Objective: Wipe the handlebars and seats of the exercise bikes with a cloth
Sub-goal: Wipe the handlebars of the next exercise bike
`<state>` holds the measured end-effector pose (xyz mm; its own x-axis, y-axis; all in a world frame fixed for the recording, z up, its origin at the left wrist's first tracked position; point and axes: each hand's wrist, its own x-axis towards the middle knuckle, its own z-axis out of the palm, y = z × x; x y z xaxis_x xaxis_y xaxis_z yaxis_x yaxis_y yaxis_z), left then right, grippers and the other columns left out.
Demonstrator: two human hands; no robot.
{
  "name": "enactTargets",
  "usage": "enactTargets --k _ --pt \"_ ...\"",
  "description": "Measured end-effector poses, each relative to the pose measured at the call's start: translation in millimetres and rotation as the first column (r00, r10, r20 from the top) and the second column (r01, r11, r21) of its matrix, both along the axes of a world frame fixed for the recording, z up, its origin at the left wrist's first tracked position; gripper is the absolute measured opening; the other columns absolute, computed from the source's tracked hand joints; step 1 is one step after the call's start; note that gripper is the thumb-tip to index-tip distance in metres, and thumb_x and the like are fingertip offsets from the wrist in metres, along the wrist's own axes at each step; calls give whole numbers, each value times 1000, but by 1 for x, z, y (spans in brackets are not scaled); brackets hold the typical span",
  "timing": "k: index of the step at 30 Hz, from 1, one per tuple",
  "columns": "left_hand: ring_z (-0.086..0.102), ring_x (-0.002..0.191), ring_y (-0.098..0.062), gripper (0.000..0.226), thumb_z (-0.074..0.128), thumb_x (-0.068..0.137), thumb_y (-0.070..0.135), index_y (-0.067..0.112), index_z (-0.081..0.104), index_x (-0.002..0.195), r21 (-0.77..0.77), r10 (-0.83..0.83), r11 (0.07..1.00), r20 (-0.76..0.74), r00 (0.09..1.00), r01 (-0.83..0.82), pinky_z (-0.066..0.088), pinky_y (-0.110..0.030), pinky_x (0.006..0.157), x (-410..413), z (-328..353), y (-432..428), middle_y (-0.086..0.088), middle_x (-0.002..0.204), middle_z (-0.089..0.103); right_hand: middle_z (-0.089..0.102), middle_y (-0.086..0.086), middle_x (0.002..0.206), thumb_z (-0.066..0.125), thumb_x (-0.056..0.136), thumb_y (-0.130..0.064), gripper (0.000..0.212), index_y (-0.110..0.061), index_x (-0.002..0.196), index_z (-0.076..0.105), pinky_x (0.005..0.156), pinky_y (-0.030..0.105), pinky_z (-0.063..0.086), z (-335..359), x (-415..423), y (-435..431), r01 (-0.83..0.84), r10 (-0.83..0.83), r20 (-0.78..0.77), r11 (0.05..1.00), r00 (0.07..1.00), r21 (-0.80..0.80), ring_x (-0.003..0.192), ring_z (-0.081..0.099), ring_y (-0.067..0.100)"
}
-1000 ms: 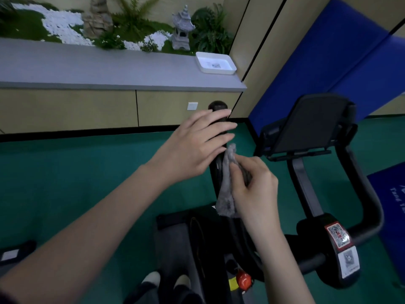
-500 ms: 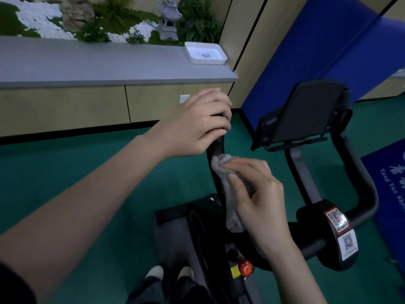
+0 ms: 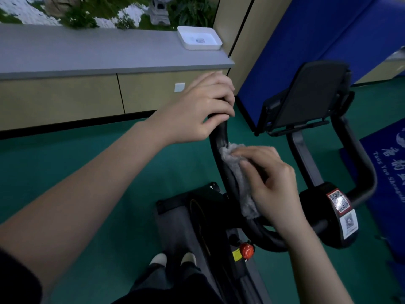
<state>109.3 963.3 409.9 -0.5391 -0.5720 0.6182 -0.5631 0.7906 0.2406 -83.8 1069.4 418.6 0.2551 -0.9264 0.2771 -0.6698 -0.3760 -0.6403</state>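
Note:
A black exercise bike stands in front of me. My left hand point(image 3: 203, 106) grips the top end of its left handlebar point(image 3: 220, 139), fingers curled over it. Just below, my right hand point(image 3: 269, 183) holds a grey fluffy cloth point(image 3: 238, 174) wrapped against the same bar, thumb and fingers curled round cloth and bar. The right handlebar point(image 3: 361, 170) curves up untouched on the right. Between the bars sits the black tablet holder point(image 3: 311, 97). No seat is in view.
A red knob point(image 3: 246, 251) sits on the frame below the bars. A long counter point(image 3: 87, 53) with a white tray point(image 3: 199, 38) runs along the wall behind. Blue mats point(image 3: 306, 40) lean at the right. Green floor point(image 3: 98, 176) surrounds the bike.
My left hand went from hovering with straight fingers to gripping the bar's top end. My right hand slid the cloth down the bar a little. The camera tilted lower.

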Motion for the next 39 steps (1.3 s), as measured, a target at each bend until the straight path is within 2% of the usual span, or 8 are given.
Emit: enactTargets --k 4,9,14,18,20,27,32,39 --pt "50 118 -27 20 55 93 17 5 72 95 -48 34 998 12 999 -33 19 -41 117 -3 -3 5 -6 101 64 70 -6 100 59 91 -2 18 -12 99 72 89 21 46 -7 0 13 134 -146 136 987 980 90 102 63 10" --pt "48 126 -27 25 52 95 21 6 70 103 -102 35 994 57 998 -29 17 -44 118 -13 -14 20 -7 108 65 74 0 94 55 94 -5 18 -10 100 72 84 30 53 -11 10 -7 248 -360 366 915 858 319 92 68 13" --pt "52 120 -26 26 53 94 21 4 66 108 -79 52 996 57 997 -48 17 -41 118 -16 -20 24 -7 106 66 72 8 99 51 96 -6 20 -12 105 68 93 42 52 -14 20 -39 141 -329 415 895 848 423 98 67 21" --pt "53 116 -25 25 53 93 23 6 67 105 -98 68 993 88 994 -60 16 -40 118 -15 -21 23 -6 102 65 68 -4 79 49 98 -6 23 -14 94 70 73 32 49 -20 -8 -24 36 -253 349 851 902 523 77 62 10" --pt "52 114 -24 25 51 93 24 8 68 100 -103 76 992 85 993 -67 14 -38 118 -16 -21 23 -5 99 64 70 2 82 49 98 -4 23 -12 95 70 75 35 50 -19 -13 -18 -4 -275 407 825 871 565 79 64 15" --pt "52 110 -24 22 51 93 21 8 68 89 -122 87 990 76 993 -77 15 -39 118 -18 -22 25 -5 93 62 73 -4 95 56 94 -10 19 -15 103 72 87 35 52 -16 -2 -8 173 -290 244 896 925 410 94 67 12" --pt "54 107 -24 19 54 91 18 9 68 83 -109 75 992 52 996 -69 14 -37 118 -17 -21 24 -4 90 61 64 -5 97 65 87 -4 19 -21 95 70 86 14 43 -13 -12 18 228 -267 178 950 947 213 95 60 2" --pt "52 109 -22 23 51 93 22 9 67 84 -75 61 996 73 995 -56 9 -35 119 -15 -23 24 -2 90 59 64 1 100 62 88 2 19 -11 96 73 89 24 45 -6 -13 23 4 -10 67 996 998 90 102 60 13"
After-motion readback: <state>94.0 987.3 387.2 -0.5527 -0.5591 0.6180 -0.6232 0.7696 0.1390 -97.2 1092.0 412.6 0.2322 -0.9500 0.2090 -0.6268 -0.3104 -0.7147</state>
